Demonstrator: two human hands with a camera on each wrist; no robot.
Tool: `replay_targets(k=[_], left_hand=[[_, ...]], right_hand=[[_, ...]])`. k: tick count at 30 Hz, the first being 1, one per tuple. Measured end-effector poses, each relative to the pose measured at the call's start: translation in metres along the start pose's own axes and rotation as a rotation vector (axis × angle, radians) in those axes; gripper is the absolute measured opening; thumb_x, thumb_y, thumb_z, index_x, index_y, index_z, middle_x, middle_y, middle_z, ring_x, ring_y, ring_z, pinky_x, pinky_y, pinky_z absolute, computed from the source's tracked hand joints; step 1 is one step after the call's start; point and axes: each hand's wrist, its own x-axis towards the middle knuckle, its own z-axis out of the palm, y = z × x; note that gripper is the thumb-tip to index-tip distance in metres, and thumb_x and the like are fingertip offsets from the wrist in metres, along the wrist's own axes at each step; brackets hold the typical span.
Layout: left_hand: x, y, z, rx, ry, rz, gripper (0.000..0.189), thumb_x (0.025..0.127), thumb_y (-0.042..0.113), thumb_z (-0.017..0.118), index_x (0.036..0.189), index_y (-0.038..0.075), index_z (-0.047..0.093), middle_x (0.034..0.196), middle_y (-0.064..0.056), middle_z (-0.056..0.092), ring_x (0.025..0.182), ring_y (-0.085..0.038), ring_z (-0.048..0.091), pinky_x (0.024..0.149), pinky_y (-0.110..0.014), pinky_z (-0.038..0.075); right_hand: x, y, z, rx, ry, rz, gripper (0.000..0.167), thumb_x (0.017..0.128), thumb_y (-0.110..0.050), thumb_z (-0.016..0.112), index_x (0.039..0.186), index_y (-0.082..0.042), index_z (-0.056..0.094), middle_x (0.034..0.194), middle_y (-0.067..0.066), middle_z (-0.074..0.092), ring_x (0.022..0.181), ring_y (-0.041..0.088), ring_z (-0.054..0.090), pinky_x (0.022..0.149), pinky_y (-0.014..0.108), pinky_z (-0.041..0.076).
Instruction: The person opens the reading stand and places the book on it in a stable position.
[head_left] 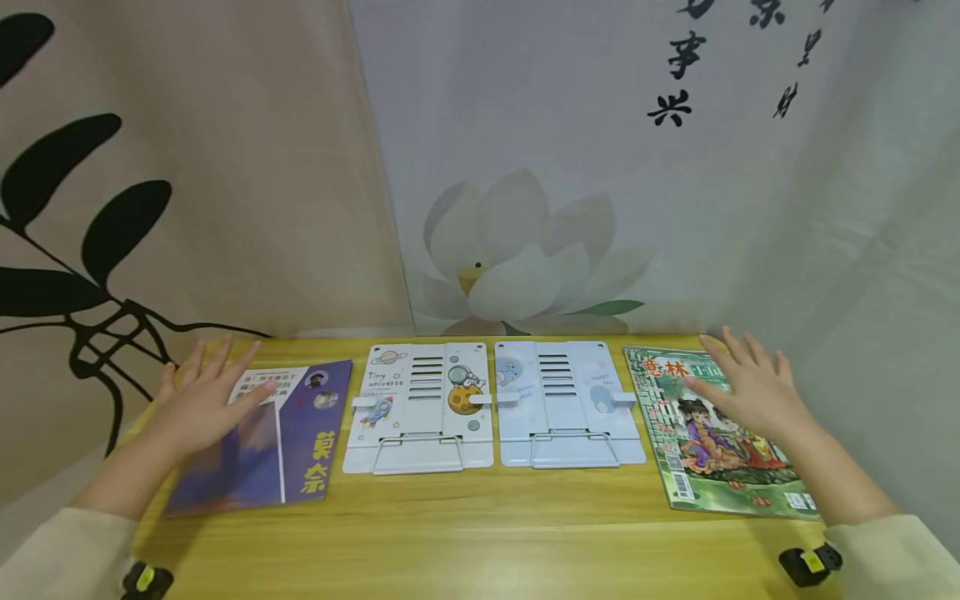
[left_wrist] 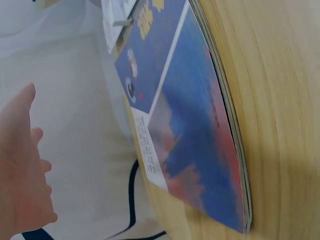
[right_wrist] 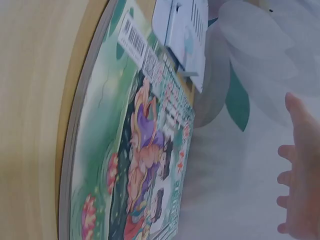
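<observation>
My left hand [head_left: 208, 398] hovers over a purple-blue magazine [head_left: 303, 442] at the left of the table, fingers spread and holding nothing. In the left wrist view, a gap shows between that hand [left_wrist: 22, 170] and the magazine [left_wrist: 185, 115]. On the right, my right hand [head_left: 757, 392] is held above a green illustrated magazine [head_left: 720, 454], its fingers likewise spread. The right wrist view shows this hand [right_wrist: 302, 175] apart from the magazine [right_wrist: 135, 150]. Between the magazines lie two folded white book stands, one with a space print [head_left: 382, 396], the other with pale blue cartoons [head_left: 521, 400].
The wooden table [head_left: 495, 533] runs up to a pale curtain [head_left: 540, 150] printed with a lotus, dark leaves and characters. Each stand has a wire ledge at its front and small white side clips. A black device [head_left: 810, 565] is worn at the right wrist.
</observation>
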Motion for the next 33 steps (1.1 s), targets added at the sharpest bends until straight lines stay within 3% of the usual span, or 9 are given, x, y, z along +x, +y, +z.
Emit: replay_targets(k=[6, 13, 21, 27, 33], left_hand=[[-0.003, 0.012, 0.002, -0.006, 0.07, 0.042, 0.077, 0.097, 0.055, 0.041, 0.155, 0.018, 0.005, 0.154, -0.029, -0.002, 0.135, -0.05, -0.017, 0.097, -0.066, -0.022], [-0.006, 0.031, 0.006, -0.037, 0.074, 0.046, 0.079, 0.096, 0.056, 0.043, 0.155, 0.017, 0.009, 0.154, -0.028, 0.0, 0.137, -0.046, -0.016, 0.096, -0.068, -0.021], [-0.016, 0.056, 0.015, -0.077, 0.143, 0.088, 0.075, 0.096, 0.053, 0.048, 0.154, 0.015, 0.019, 0.151, -0.032, 0.012, 0.139, -0.047, -0.01, 0.099, -0.07, -0.015], [-0.027, 0.079, 0.021, -0.085, 0.172, 0.138, 0.072, 0.096, 0.05, 0.049, 0.153, 0.015, 0.024, 0.153, -0.029, 0.013, 0.14, -0.046, -0.004, 0.103, -0.066, -0.012], [-0.036, 0.097, 0.032, -0.194, 0.2, 0.197, 0.069, 0.096, 0.043, 0.054, 0.153, 0.017, 0.024, 0.156, -0.021, 0.011, 0.141, -0.042, -0.005, 0.102, -0.067, -0.011]], right_hand=[[-0.005, -0.015, -0.002, 0.0, 0.055, -0.033, 0.081, 0.095, -0.055, 0.048, 0.155, -0.013, 0.013, 0.156, 0.024, 0.005, 0.14, 0.045, -0.005, 0.101, 0.067, -0.015], [-0.009, -0.037, 0.001, 0.024, 0.13, -0.094, 0.079, 0.093, -0.051, 0.054, 0.153, -0.009, 0.022, 0.154, 0.025, 0.013, 0.141, 0.044, 0.002, 0.103, 0.068, -0.008], [-0.014, -0.07, 0.011, 0.103, 0.185, -0.14, 0.074, 0.092, -0.05, 0.057, 0.15, -0.01, 0.032, 0.153, 0.022, 0.021, 0.14, 0.042, 0.011, 0.106, 0.065, -0.001], [-0.017, -0.096, 0.021, 0.17, 0.222, -0.187, 0.073, 0.092, -0.047, 0.06, 0.151, -0.014, 0.032, 0.151, 0.023, 0.027, 0.139, 0.042, 0.015, 0.107, 0.063, 0.004], [-0.021, -0.121, 0.031, 0.262, 0.254, -0.227, 0.07, 0.091, -0.043, 0.062, 0.15, -0.016, 0.035, 0.152, 0.017, 0.03, 0.139, 0.04, 0.019, 0.109, 0.06, 0.005]])
